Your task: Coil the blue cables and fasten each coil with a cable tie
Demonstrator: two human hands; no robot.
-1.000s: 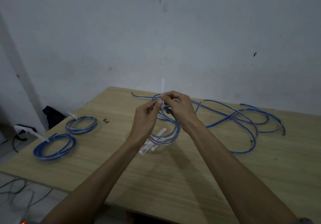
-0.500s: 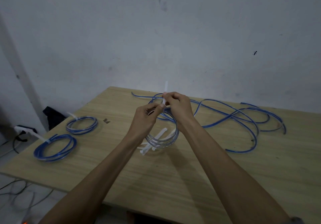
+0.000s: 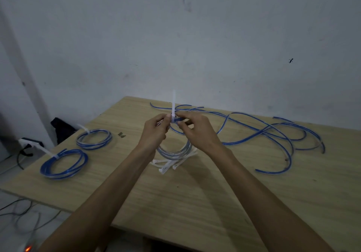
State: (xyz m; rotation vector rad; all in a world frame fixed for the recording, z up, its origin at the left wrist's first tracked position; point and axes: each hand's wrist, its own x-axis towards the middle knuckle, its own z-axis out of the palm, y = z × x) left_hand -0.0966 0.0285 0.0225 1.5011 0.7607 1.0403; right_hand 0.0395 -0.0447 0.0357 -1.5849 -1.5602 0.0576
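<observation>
I hold a coil of blue cable [image 3: 175,151] upright above the wooden table [image 3: 214,193]. My left hand [image 3: 154,132] and my right hand [image 3: 197,130] pinch the top of the coil, where a white cable tie [image 3: 173,103] wraps it and its tail sticks straight up. Two tied coils lie at the left: one near the edge [image 3: 63,163], one farther back [image 3: 94,138]. Loose blue cables [image 3: 273,134] sprawl across the far right of the table.
Several spare white cable ties [image 3: 168,163] lie on the table under the held coil. A white wall stands close behind the table. On the floor at the left are a power strip [image 3: 29,143], a dark object [image 3: 62,128] and thin wires [image 3: 23,212].
The tie's tail stands longer above my fingers than a second ago. My hands have shifted slightly; my right fingers now pinch at the tie's head.
</observation>
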